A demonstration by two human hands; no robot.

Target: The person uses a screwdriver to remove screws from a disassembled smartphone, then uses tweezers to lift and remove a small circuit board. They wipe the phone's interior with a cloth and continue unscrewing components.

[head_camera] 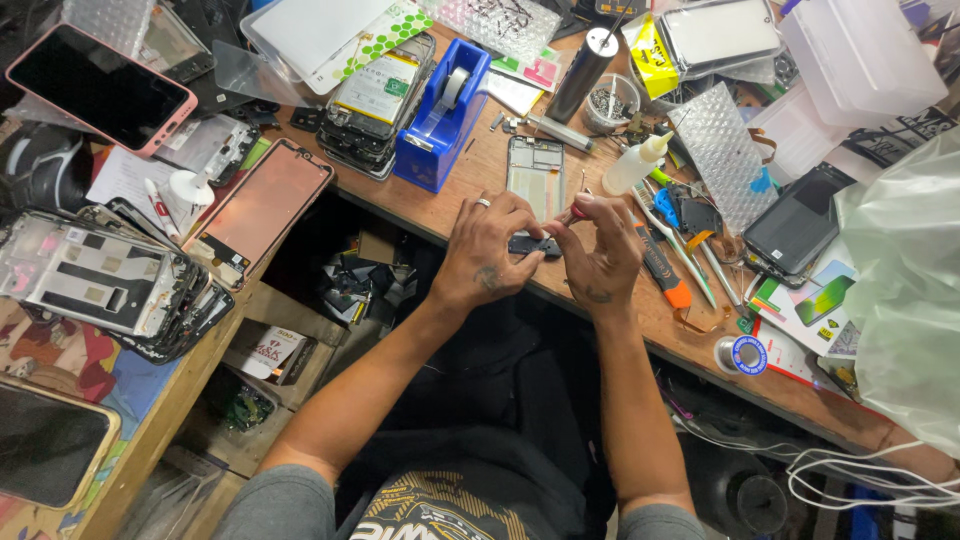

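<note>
My left hand [487,250] and my right hand [601,255] meet at the front edge of a wooden workbench [470,170]. Between their fingertips they pinch a small dark phone part [533,245]. My right hand also grips a thin tool with a red handle [577,212], its tip at the part. A ring shows on my left hand. Just behind the hands lies an open phone frame [536,175], flat on the bench.
A blue tape dispenser [441,115] and a stack of opened phones [378,105] stand left of the frame. A glue bottle [636,163], an orange-handled tool [664,270], tweezers and a black phone [795,222] lie right. More phone frames [100,280] cover the left shelf.
</note>
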